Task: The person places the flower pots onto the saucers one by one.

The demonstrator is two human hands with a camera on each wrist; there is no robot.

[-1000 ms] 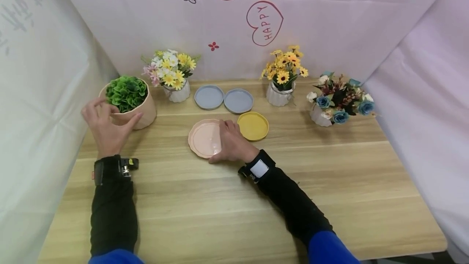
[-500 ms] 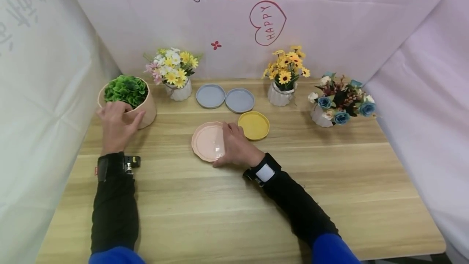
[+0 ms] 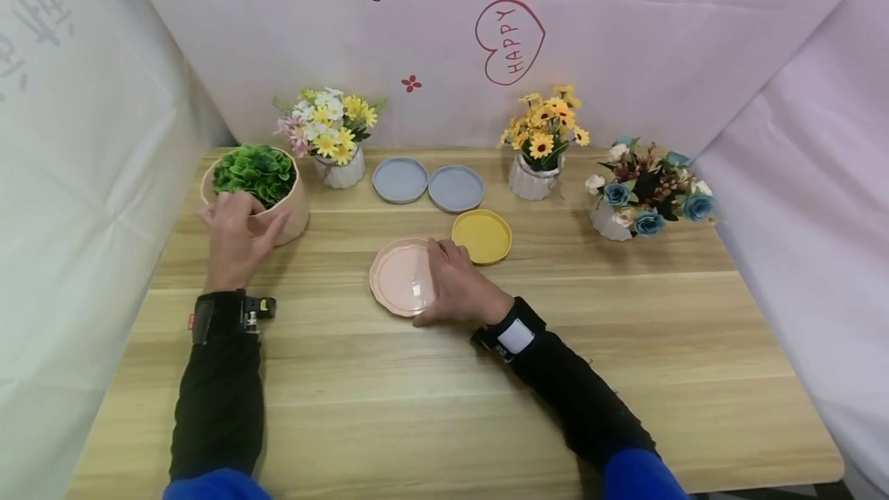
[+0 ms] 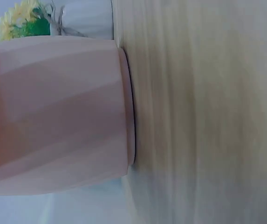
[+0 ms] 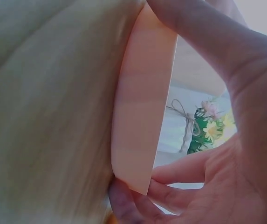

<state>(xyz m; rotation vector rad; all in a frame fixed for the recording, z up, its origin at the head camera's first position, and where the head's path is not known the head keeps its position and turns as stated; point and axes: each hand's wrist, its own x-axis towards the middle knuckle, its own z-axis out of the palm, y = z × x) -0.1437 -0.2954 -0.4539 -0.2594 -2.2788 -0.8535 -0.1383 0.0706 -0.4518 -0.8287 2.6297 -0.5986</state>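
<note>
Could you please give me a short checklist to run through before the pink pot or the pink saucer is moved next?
1. Left hand holds the pink pot near its rim: ok.
2. Pot base down on the table: ok, as it appears in the left wrist view.
3. Green plant inside the pot: ok; whether the fingers press its leaves, cannot tell.
4. Right hand holds the pink saucer by its edge: ok.
5. Pot and saucer apart: ok, bare wood shows between them.
6. Right hand free of the yellow saucer: cannot tell; its fingers overlap that edge in the head view.
</note>
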